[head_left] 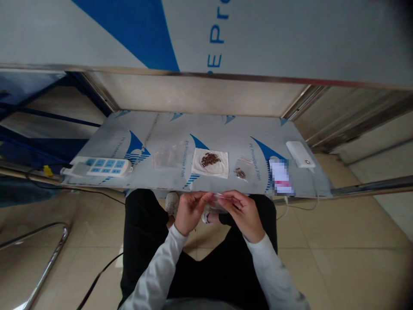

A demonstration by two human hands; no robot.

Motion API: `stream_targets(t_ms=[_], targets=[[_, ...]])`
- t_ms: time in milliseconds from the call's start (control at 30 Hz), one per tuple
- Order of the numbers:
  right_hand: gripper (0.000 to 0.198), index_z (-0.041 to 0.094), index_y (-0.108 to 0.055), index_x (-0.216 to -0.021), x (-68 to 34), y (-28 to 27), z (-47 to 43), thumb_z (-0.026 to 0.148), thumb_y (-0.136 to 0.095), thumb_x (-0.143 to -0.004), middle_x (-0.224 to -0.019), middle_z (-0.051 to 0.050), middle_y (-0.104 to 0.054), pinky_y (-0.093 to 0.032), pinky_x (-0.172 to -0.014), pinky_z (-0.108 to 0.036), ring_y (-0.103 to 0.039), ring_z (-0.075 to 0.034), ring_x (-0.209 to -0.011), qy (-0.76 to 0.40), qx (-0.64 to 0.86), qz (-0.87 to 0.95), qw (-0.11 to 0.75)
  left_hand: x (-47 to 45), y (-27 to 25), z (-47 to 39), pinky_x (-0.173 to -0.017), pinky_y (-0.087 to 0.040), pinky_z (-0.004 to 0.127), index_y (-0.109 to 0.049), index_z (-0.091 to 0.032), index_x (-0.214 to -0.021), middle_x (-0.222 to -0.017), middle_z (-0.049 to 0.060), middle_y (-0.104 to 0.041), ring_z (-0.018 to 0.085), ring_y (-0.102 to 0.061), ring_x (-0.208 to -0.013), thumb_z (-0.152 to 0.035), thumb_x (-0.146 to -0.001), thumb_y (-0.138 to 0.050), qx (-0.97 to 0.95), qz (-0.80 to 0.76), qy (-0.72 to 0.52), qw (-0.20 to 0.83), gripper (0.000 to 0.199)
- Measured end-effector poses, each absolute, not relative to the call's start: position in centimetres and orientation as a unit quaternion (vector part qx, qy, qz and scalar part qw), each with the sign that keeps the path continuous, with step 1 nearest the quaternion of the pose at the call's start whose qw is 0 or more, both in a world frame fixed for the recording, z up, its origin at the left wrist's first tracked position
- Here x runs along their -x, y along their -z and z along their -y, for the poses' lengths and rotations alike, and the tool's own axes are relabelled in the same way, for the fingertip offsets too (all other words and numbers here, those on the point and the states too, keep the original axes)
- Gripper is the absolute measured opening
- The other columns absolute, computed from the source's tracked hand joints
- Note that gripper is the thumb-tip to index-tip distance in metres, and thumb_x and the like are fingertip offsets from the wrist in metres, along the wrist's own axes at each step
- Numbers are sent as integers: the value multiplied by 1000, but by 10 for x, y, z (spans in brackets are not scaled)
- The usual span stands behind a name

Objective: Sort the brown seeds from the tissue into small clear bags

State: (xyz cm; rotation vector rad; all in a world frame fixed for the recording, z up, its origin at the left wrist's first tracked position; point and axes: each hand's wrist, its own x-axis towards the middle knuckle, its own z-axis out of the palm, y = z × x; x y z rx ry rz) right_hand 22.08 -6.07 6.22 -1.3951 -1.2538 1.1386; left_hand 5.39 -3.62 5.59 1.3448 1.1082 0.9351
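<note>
Just in front of the shelf edge, my left hand (192, 209) and my right hand (242, 212) pinch the top of a small clear plastic bag (217, 206) from both sides. Its contents, if any, I cannot make out. Beyond them on the shelf, a pile of small dark brown pieces (210, 159) lies on a white cloth (222, 171). To the right of the cloth is another clear zip bag (247, 164) with several brown pieces inside. Left of the cloth lie flat clear plastic bags (167, 156).
A white power strip (108, 167) sits at the shelf's left end. At the right are a phone (281, 177), its screen blurred out, and a white power bank (300, 154) with a cable. An upper panel (274, 38) overhangs the film-covered shelf (206, 125). A chrome chair leg (48, 267) stands lower left.
</note>
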Motion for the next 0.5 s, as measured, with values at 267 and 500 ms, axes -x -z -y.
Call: stream_targets(t_ms=[267, 500], targets=[[29, 17, -68, -75, -240, -55, 35, 46, -70, -73, -66, -3, -69, -50, -52, -26, -60, -14, -53, -462, 587, 449, 491, -39, -37, 5, -74, -53, 29, -73, -16, -81, -80, 6, -75, 19, -69, -75, -48, -89, -44, -590, -517, -381, 490, 44], [57, 13, -67, -103, -319, -5, -49, 57, -67, -67, -76, -10, -72, -47, -52, -32, -60, -18, -48, -272, 754, 432, 414, 29, 3, -92, -81, -49, 39, -62, -12, -103, -87, 13, -72, 23, -69, -77, -44, -84, -53, -491, -790, -263, 255, 37]])
